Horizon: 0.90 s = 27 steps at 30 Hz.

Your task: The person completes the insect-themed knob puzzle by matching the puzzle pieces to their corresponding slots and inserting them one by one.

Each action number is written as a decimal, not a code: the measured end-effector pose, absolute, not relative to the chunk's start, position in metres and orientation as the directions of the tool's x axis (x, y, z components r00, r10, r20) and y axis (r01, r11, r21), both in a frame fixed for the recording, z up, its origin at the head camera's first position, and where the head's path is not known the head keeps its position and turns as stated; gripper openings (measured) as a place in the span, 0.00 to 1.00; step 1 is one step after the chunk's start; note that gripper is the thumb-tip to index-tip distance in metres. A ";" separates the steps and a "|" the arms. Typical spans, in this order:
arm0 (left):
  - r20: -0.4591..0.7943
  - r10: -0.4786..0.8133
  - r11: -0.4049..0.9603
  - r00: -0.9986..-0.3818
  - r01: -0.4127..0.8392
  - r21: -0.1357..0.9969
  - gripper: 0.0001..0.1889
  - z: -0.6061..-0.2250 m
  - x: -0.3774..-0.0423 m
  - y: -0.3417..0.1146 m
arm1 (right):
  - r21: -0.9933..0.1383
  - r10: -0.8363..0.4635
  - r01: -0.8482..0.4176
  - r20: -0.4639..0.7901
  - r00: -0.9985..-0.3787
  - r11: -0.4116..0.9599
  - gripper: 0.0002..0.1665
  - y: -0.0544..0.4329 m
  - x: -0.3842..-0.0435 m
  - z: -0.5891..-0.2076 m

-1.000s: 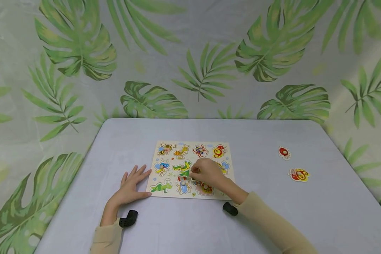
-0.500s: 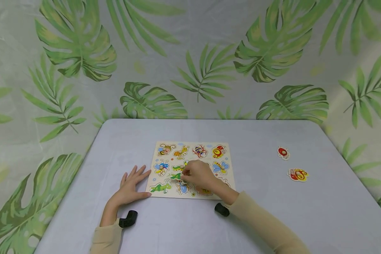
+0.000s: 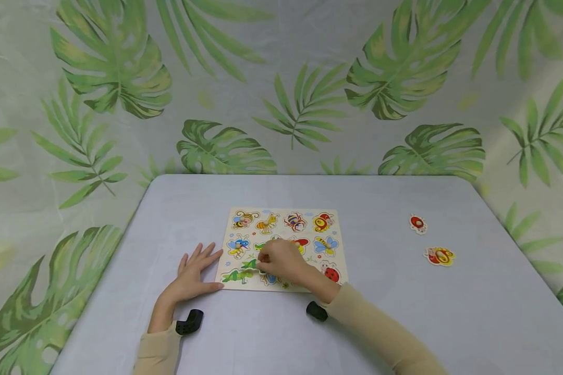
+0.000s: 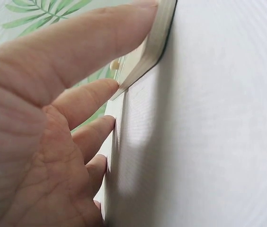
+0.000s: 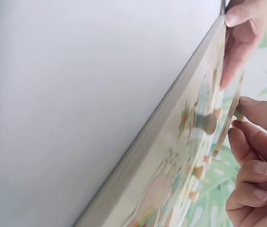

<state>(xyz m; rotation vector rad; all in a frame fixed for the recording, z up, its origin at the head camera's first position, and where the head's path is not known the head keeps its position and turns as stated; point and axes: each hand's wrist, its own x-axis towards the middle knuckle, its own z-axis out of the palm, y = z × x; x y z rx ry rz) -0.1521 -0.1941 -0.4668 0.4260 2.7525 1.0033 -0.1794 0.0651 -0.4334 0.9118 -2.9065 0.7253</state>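
Observation:
A wooden knob puzzle board (image 3: 313, 252) with insect pictures lies on the table. My right hand (image 3: 281, 263) is over its lower middle, pinching the knob of a thin green puzzle piece (image 3: 249, 264), apparently a grasshopper. In the right wrist view this puzzle piece (image 5: 228, 117) is tilted and held off the board. Just below and left of it is a green grasshopper picture (image 3: 236, 276) in the board's lower left corner. My left hand (image 3: 193, 279), fingers spread, touches the board's left edge; the left wrist view shows the thumb (image 4: 110, 33) against the board's side. My right hand hides part of the board's middle.
To the right on the table lie two loose pieces: a red ladybug piece (image 3: 418, 224) and a red-and-yellow insect piece (image 3: 439, 255). Several knobbed pieces sit in the board, such as a spider (image 3: 295, 222). A leaf-patterned cloth (image 3: 300, 114) hangs behind the table.
My right hand has moved left and slightly down across the board, carrying the green puzzle piece toward the lower left grasshopper picture. My left hand has stayed in place.

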 end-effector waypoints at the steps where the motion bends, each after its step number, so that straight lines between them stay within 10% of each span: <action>1: -0.066 0.326 0.731 -0.943 0.207 0.650 0.43 -0.467 -0.152 -0.195 | -0.424 -0.543 -0.548 0.146 -0.827 0.721 0.08 0.063 -0.180 -0.433; 27: -0.054 0.331 0.717 -0.942 0.214 0.663 0.42 -0.465 -0.151 -0.195 | -0.395 -0.575 -0.545 0.049 -0.816 0.740 0.09 0.033 -0.176 -0.436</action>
